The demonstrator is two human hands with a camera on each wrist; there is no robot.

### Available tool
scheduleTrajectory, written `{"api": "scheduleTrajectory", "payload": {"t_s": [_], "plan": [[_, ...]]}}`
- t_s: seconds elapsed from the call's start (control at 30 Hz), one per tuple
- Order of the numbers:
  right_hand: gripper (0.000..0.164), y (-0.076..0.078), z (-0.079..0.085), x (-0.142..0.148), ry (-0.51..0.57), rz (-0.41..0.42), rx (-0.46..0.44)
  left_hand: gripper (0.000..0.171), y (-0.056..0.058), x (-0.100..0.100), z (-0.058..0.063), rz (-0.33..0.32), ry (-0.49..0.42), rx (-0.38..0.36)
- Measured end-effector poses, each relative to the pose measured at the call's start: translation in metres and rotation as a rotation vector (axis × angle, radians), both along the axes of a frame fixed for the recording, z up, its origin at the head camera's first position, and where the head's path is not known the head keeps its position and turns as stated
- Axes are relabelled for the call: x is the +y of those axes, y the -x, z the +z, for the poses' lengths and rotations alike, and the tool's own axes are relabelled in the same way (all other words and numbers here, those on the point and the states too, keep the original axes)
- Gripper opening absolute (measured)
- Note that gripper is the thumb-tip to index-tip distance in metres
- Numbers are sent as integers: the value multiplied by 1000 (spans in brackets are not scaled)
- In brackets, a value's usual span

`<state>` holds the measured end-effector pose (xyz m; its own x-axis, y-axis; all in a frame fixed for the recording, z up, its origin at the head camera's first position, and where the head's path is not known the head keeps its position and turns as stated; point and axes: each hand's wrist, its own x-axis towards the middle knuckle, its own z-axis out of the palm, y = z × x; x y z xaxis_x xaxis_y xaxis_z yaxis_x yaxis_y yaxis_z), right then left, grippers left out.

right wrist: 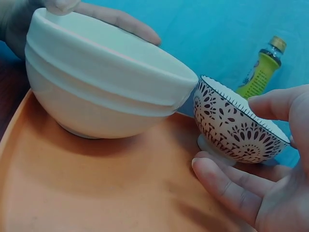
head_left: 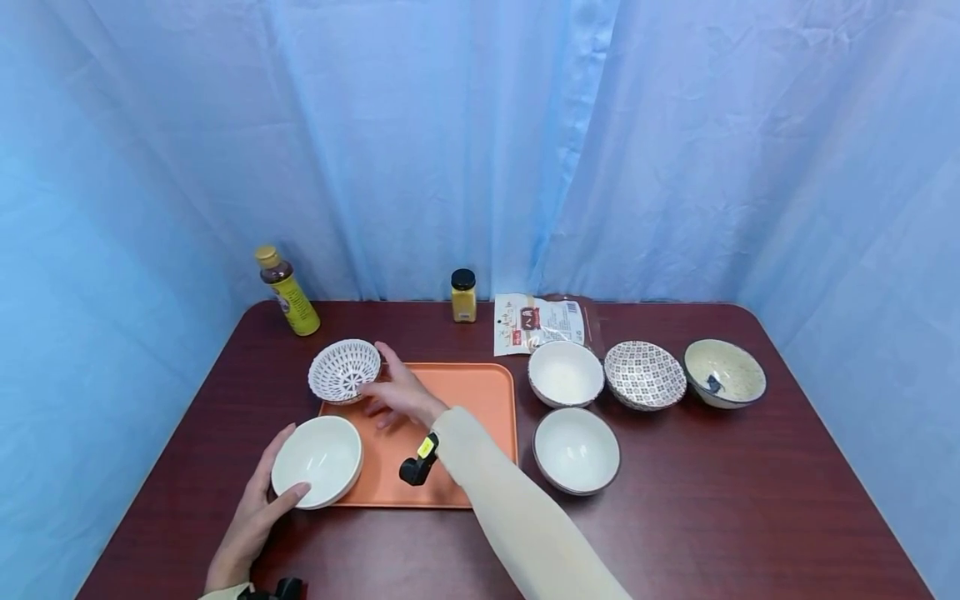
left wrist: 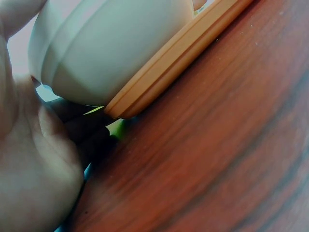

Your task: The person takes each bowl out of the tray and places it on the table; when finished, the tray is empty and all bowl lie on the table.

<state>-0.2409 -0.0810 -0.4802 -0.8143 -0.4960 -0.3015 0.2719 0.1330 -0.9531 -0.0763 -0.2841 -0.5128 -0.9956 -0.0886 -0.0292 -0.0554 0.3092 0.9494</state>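
Here, at the orange tray's [head_left: 472, 392] left end, the left hand [head_left: 251, 508] grips the white bowl [head_left: 318, 458]. By its back corner, the right hand [head_left: 403, 393] pinches the spotty bowl [head_left: 336, 371]. The bag [head_left: 547, 321] has words too small to read.

High forward-down head view, low wrist close-ups, orange tray [head_left: 482, 396] in all

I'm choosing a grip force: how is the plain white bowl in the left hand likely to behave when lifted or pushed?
The plain white bowl is probably stiff and could chip if knocked; its thick wall looks ceramic. The glossy highlight inside suggests it may be slippery. Pushed near the rim, it might tip, its foot being narrower.
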Motion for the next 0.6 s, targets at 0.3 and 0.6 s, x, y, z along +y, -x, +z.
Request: {"api": "scheduleTrajectory", "payload": {"t_s": [0.3,0.6], "plan": [[88,4,-1,-8,7,28,-10,81,0,0,-1,-6,-11,17],[86,5,-2,-12,132,-10,-64,82,1,-1,-1,0,8,11]]}}
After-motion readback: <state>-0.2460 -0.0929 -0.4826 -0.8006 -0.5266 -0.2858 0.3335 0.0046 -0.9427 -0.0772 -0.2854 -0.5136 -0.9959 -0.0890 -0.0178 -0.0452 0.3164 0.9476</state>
